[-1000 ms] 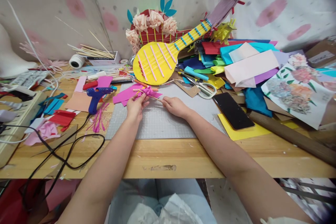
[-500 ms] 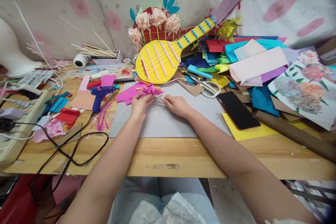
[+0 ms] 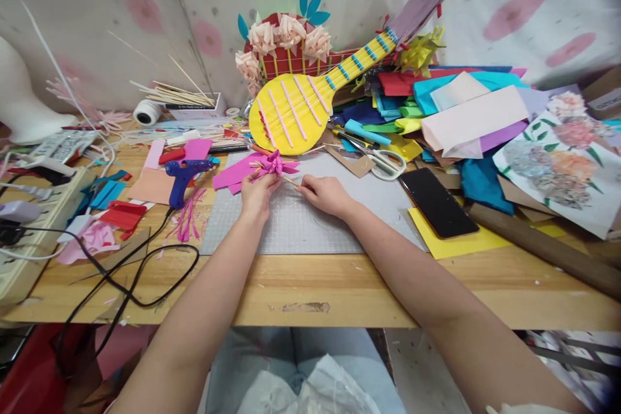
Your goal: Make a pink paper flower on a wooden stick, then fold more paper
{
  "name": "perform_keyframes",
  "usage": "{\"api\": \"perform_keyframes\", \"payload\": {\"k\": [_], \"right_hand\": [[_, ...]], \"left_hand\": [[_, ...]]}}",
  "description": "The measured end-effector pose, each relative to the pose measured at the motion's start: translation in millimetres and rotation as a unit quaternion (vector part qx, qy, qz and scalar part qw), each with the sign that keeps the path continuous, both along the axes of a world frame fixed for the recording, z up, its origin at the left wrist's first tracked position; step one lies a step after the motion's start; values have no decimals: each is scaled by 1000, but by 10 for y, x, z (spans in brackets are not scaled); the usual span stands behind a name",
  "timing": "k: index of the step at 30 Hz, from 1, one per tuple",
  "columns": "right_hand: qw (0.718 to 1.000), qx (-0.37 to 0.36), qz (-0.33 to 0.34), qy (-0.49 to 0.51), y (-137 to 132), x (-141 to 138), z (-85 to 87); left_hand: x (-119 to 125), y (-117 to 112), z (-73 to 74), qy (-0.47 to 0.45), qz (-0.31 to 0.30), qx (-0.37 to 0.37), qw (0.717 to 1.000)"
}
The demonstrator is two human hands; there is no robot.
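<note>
A magenta paper flower (image 3: 272,163) with yellow bits in it sits on one end of a thin wooden stick (image 3: 290,180). My left hand (image 3: 258,197) is closed at the base of the flower, fingers pinching it where it meets the stick. The stick's other end is between the thumb and fingers of my right hand (image 3: 321,193). Both hands are above the grey cutting mat (image 3: 310,226). Flat strips of magenta paper (image 3: 235,171) lie on the mat just behind and left of the flower.
A blue glue gun (image 3: 182,176) with a black cord stands at left. Behind the hands leans a yellow paper lute (image 3: 286,116). Scissors (image 3: 388,163), a phone (image 3: 439,202) and piled coloured paper (image 3: 475,116) are at right. A power strip (image 3: 53,226) lies far left.
The magenta flower has turned a little on its stick, showing a different side. Both hands keep their hold and have barely shifted.
</note>
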State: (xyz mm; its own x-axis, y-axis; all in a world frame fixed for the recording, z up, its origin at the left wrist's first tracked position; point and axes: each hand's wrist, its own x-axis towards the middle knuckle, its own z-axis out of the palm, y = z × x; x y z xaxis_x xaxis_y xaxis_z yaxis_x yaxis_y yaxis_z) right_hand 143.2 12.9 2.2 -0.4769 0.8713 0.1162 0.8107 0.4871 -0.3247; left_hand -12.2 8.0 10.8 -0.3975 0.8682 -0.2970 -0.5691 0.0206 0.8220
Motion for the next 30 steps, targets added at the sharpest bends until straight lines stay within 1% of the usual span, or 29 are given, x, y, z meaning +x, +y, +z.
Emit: {"api": "perform_keyframes", "payload": {"k": [5,9,13,18,21,25,28,30], "right_hand": [[1000,-4,-12,-6,-8,-9,17],[1000,-3,-16,-1,-15,-10,19],[1000,1,-11,-4,-17,-2,13],[1000,19,-14,-18,-9,-3,3],[999,33,-35,-11,13,-18,-21],[997,50,-63,4,55,-52,-65],[996,63,-55,17,69,-62,-84],[997,58,-45,21,65,-47,-89]], "left_hand": [[2,6,-9,-3,3,11,1000],[-2,1,-21,-3,-13,26,1000],[-7,-2,-32,1,-24,21,999],[-12,16,-31,-10,-14,33,999],[-14,40,-35,-17,-12,46,999],[-17,81,-59,-19,2,45,999],[-34,110,-76,-15,10,51,999],[-65,127,-81,-13,18,53,998]]}}
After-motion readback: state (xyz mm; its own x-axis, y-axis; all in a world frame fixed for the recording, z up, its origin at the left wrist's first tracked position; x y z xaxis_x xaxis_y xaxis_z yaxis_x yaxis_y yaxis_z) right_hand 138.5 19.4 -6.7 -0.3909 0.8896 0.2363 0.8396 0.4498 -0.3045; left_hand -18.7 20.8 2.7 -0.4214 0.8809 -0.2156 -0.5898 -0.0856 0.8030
